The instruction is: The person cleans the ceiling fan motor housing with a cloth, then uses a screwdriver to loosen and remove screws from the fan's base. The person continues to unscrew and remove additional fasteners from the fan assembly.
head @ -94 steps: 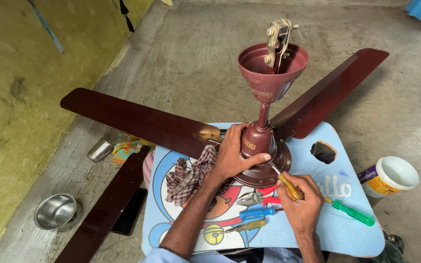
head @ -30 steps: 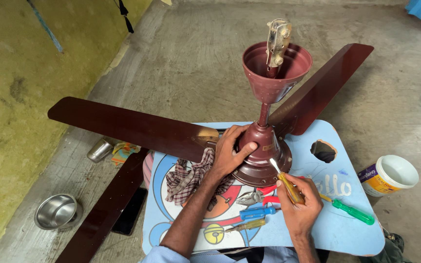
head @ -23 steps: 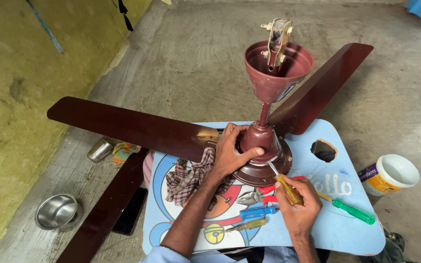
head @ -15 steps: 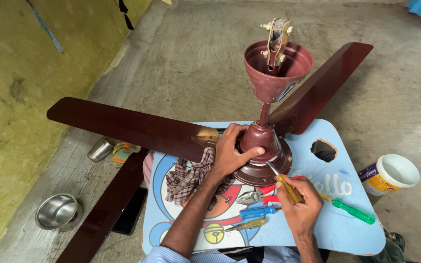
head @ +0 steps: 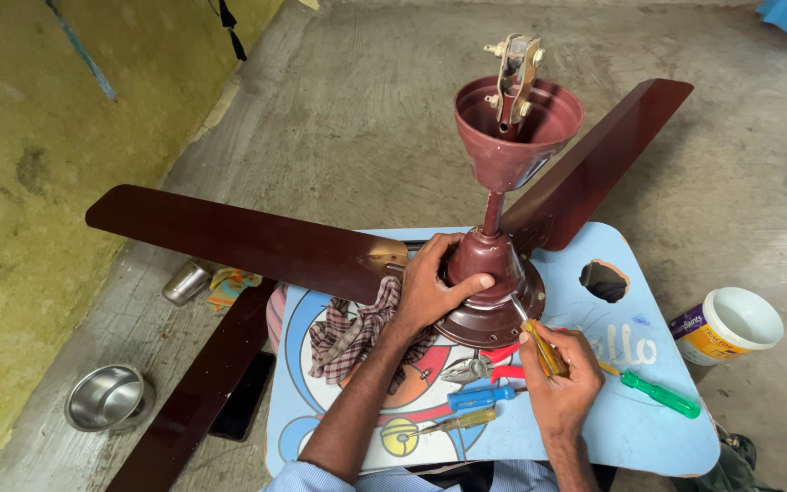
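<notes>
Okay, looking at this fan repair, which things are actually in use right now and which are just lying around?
In use: ceiling fan, steadied by left hand; yellow-handled screwdriver in right hand.

Lying about: green screwdriver, pliers, checked cloth, white bucket, steel bowl.

white round tub point(head: 729, 324), blue-yellow label, floor right of table point(head: 658, 437)

Count on inspection: one ceiling fan point(head: 489, 292) with three blades. Two hands: left hand point(head: 430, 287), right hand point(head: 562, 383). Three screwdrivers: yellow-handled point(head: 544, 346), green-handled point(head: 658, 394), one further yellow point(head: 453, 422). One pliers point(head: 480, 364). One checked cloth point(head: 348, 328). One steel bowl point(head: 107, 398). One white tub point(head: 730, 325).
</notes>
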